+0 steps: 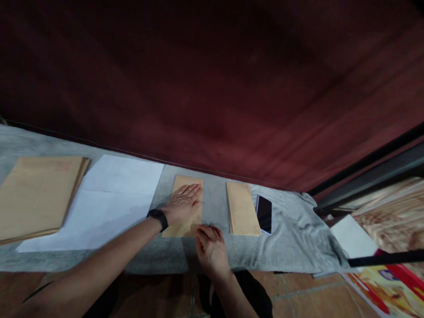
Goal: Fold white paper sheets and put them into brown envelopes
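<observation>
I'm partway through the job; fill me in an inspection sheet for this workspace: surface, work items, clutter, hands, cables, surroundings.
Surface: grey cloth, wrinkled toward the right end.
Work items: brown paper piece lying flat at the centre; white sheet to its left, its left edge overlapped by the large brown stack; narrow brown stack to its right.
Clutter: phone, screen dark, close beside the narrow brown stack.
Hands: left hand flat on the brown paper piece; right hand curled at its lower right corner, grip unclear.
Cables: nothing seen for certain.
Surroundings: dark red surface behind; tiled floor below; colourful printed package at right.
</observation>
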`<action>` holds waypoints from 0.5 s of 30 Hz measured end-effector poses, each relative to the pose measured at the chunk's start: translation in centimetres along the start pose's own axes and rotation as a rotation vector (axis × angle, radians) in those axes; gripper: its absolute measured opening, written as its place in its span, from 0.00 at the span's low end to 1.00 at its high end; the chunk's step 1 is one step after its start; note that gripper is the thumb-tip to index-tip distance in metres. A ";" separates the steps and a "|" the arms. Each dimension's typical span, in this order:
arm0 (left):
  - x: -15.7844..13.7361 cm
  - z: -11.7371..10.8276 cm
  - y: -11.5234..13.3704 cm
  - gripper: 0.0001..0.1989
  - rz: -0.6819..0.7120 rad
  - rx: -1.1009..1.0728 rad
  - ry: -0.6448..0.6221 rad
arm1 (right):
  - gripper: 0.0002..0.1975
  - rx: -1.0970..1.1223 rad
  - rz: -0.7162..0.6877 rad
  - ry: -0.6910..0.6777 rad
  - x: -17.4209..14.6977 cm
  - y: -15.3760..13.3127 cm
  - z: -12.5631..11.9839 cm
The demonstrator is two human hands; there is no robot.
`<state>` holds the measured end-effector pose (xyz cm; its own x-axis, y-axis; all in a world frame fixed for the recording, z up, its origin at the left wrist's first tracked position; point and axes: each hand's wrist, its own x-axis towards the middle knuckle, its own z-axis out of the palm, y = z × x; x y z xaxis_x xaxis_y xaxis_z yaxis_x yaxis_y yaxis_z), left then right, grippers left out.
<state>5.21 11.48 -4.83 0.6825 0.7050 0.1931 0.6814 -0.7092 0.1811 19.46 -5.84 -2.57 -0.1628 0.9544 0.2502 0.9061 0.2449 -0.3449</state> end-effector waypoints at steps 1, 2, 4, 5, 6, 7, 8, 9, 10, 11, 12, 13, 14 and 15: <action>1.0 0.1 -0.2 0.30 -0.023 -0.004 -0.004 | 0.12 0.001 0.005 -0.010 0.0 0.0 -0.2; 1.9 0.1 -0.4 0.30 -0.047 -0.011 -0.001 | 0.12 -0.001 0.008 -0.024 0.1 -0.1 -0.3; 3.1 0.2 -0.5 0.29 -0.076 -0.024 0.016 | 0.13 -0.015 0.013 -0.054 0.2 -0.2 -0.6; 3.4 0.3 -0.4 0.29 -0.080 -0.028 0.026 | 0.13 -0.022 0.014 -0.066 0.2 -0.3 -0.7; 3.5 0.4 -0.3 0.29 -0.082 -0.031 0.032 | 0.13 -0.026 0.014 -0.072 0.2 -0.3 -0.8; 3.4 0.4 -0.1 0.29 -0.082 -0.030 0.033 | 0.13 -0.026 0.013 -0.073 0.2 -0.3 -0.8; 3.2 0.4 0.1 0.29 -0.083 -0.028 0.028 | 0.12 -0.022 0.012 -0.071 0.2 -0.2 -0.8; 2.8 0.4 0.3 0.29 -0.080 -0.025 0.020 | 0.12 -0.016 0.008 -0.068 0.2 -0.2 -0.7; 2.3 0.3 0.5 0.28 -0.072 -0.022 0.011 | 0.12 -0.009 0.005 -0.066 0.1 -0.1 -0.7; 1.8 0.2 0.8 0.28 -0.058 -0.019 0.003 | 0.12 -0.004 0.003 -0.065 0.1 -0.1 -0.6; 1.2 0.0 1.1 0.28 -0.040 -0.018 -0.006 | 0.12 -0.001 0.003 -0.064 0.1 -0.1 -0.6; 0.6 -0.1 1.3 0.28 -0.023 -0.018 -0.016 | 0.12 0.000 0.003 -0.063 0.0 -0.1 -0.6; 0.0 -0.3 1.6 0.28 -0.011 -0.018 -0.029 | 0.12 0.001 0.005 -0.061 0.0 -0.1 -0.6; -0.6 -0.4 1.9 0.28 -0.001 -0.017 -0.042 | 0.12 0.004 0.007 -0.058 0.0 -0.1 -0.7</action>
<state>5.95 9.71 -4.19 0.6924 0.7052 0.1524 0.6777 -0.7082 0.1979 19.63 -6.02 -1.96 -0.1793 0.9643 0.1948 0.9057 0.2391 -0.3502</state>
